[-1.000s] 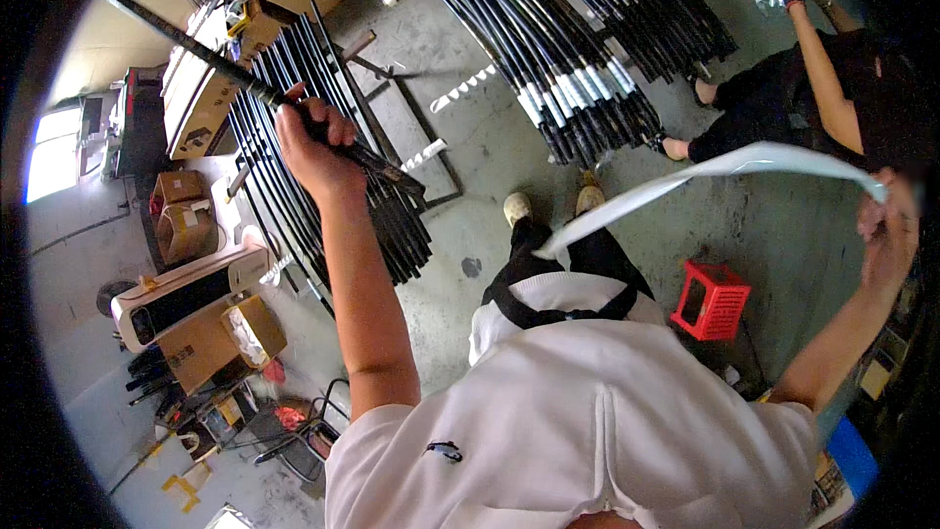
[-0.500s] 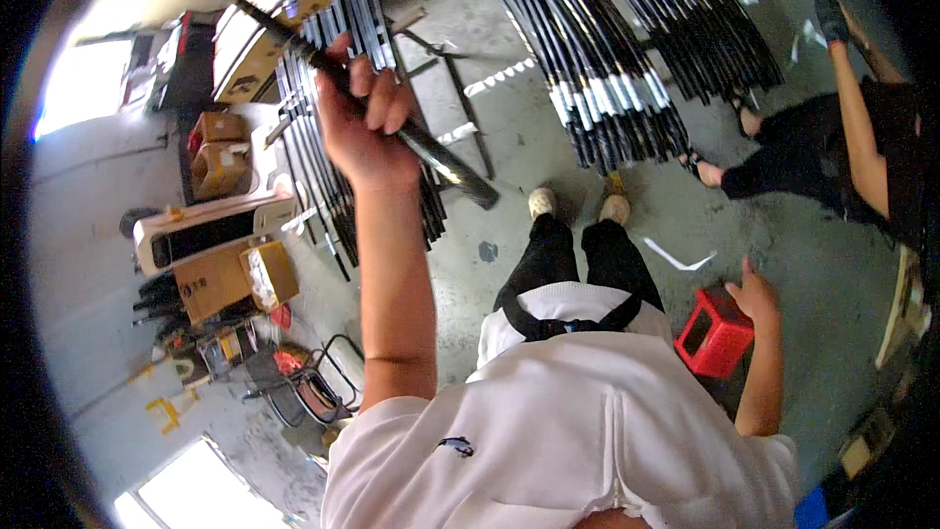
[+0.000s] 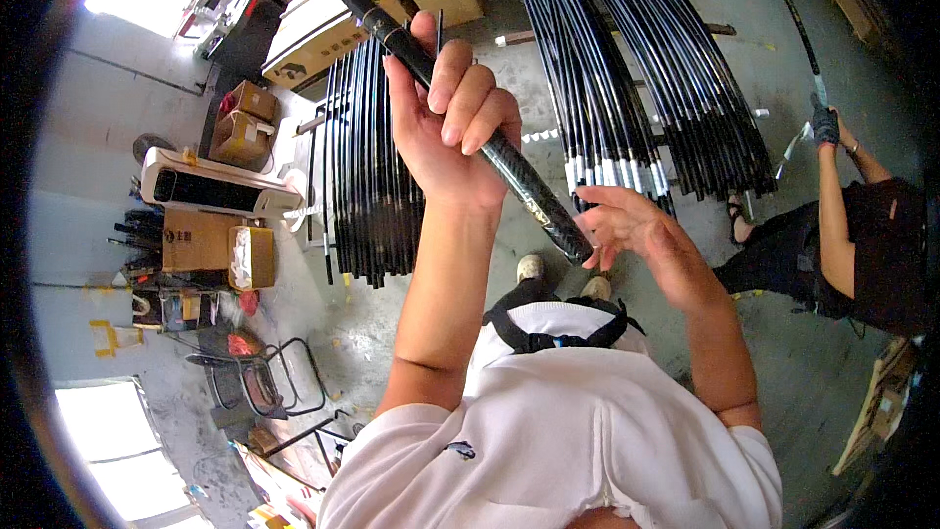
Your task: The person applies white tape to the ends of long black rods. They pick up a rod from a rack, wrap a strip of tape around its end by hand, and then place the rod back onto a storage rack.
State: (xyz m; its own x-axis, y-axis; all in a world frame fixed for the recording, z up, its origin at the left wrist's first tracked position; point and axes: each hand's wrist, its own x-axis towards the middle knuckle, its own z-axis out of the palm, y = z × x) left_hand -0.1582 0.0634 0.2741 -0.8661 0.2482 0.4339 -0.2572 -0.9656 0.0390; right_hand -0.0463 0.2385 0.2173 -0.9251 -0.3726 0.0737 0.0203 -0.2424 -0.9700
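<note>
The black pole (image 3: 529, 188) slants across the middle of the view, raised in front of the person's chest, its butt end pointing down to the right and its upper length running out past the top left edge. It looks like a rigid, hollow tube, probably light for its length, and the weave pattern near the butt suggests a fibre composite: stiff along its line, yet likely open to cracking if knocked or squeezed hard at one spot. The glossy finish may be slick under bare skin, and with so much length beyond the hand, the far end would likely want to swing or dip. The thick lower section seems the best place to take hold, with a second grip near the butt to steady the turn of the shaft. The left hand (image 3: 455, 127) is closed around that section, palm toward the camera, several fingers curled over the front. The right hand (image 3: 641, 240) is half open with its fingers spread beside the butt end; it is blurred there, so I cannot tell whether the fingertips touch the pole. Beyond lie rows of similar dark poles: a left row (image 3: 370, 171) behind the left forearm, and a middle row (image 3: 578, 69) and a right row (image 3: 700, 88) farther over, the middle one with white bands (image 3: 612, 174) near its lower ends. At far right, a co-worker's gloved hand (image 3: 825, 125) grips another pole (image 3: 795, 20).
</note>
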